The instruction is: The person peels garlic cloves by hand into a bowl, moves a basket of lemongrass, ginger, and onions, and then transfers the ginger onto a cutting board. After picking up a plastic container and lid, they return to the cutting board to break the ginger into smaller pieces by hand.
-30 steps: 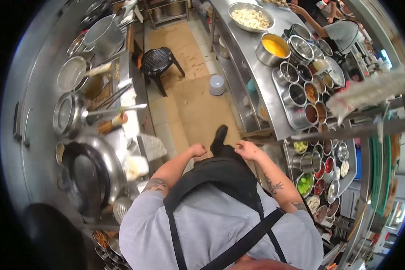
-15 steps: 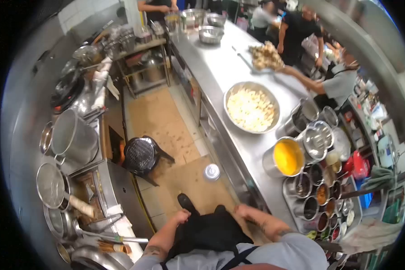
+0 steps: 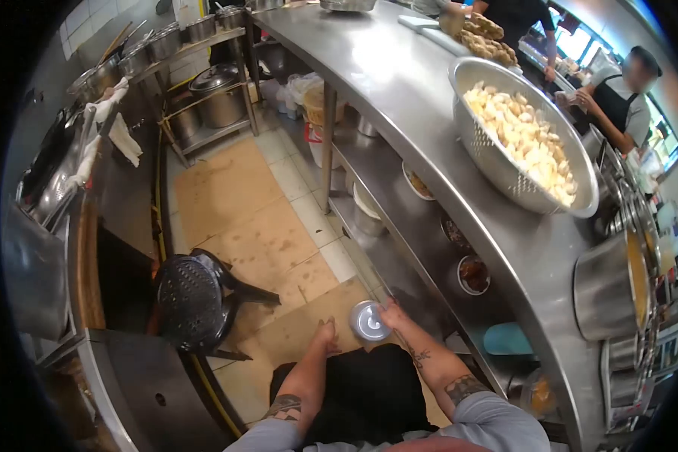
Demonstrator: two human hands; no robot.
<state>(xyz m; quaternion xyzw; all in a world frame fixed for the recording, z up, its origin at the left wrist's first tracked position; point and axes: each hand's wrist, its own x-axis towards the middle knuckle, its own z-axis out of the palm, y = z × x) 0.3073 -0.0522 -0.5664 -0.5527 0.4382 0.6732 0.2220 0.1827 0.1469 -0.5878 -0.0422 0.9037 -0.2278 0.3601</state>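
Observation:
A round container with a pale, shiny top (image 3: 370, 322) is just in front of me, low over the cardboard on the floor. My right hand (image 3: 389, 314) is at its right side, with the fingers closed against the edge; their undersides are hidden. Left of the container, a small gap away from it, is my left hand (image 3: 325, 336), its fingers stretched out and holding nothing. My black apron (image 3: 361, 392) lies below both hands.
A black plastic stool (image 3: 192, 301) stands to the left. On the steel counter (image 3: 399, 98) at right are a colander of pale, cut pieces (image 3: 523, 143) and a large steel pot (image 3: 610, 286). Bowls sit on the shelf beneath. Other people stand beyond the counter.
My view has dropped nearer the floor, and the counter now rises beside me. Both hands have moved forward to the round container; the right one has reached it.

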